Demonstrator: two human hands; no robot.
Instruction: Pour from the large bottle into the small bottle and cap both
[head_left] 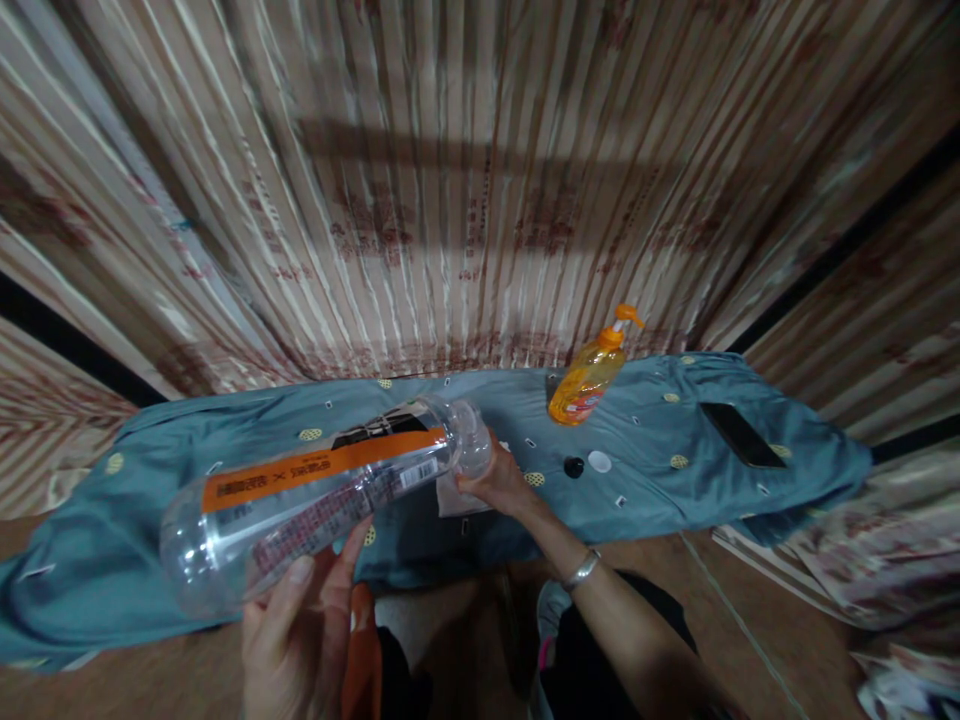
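A large clear plastic bottle with an orange and black label lies across my two hands, tilted so its neck end points right and up. My left hand supports its underside near the wide base, thumb against the wall and fingers partly hidden. At the narrow end, my right hand is closed around the neck, with a silver bangle at its wrist. A white tissue or cloth shows below the neck beside that hand; whether the hand touches it I cannot tell.
An orange pump bottle stands on the teal patterned cloth. In front of it lie a small black cap and a white disc. A dark phone lies at the right. Striped curtains hang behind.
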